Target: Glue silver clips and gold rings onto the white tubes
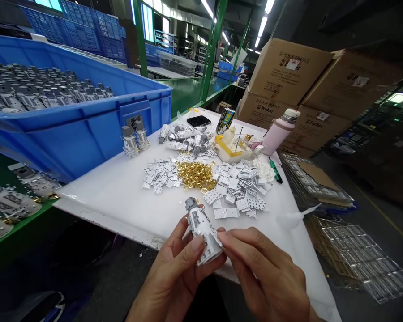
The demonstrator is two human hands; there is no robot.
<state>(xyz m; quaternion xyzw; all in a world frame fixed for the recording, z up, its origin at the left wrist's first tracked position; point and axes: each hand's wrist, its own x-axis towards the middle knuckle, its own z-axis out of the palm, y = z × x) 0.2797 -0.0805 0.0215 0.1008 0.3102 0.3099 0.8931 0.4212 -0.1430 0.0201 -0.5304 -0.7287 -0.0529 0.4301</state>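
Note:
My left hand is wrapped round a white, tapered plastic model part with grey fittings and a grey block at its narrow top. The part is tilted, its wide end towards me. At its right side the thumb and forefinger of my right hand are pinched together against it; what they hold is hidden. Beyond my hands lie a heap of gold rings, a pile of small white plates with holes and smaller light plates. Similar model parts lie heaped behind them.
A blue crate full of similar parts stands left. Two parts stand upright beside it. On the white table are a phone, a yellow-edged tray, a pink bottle, a green-handled tool and a dropper bottle.

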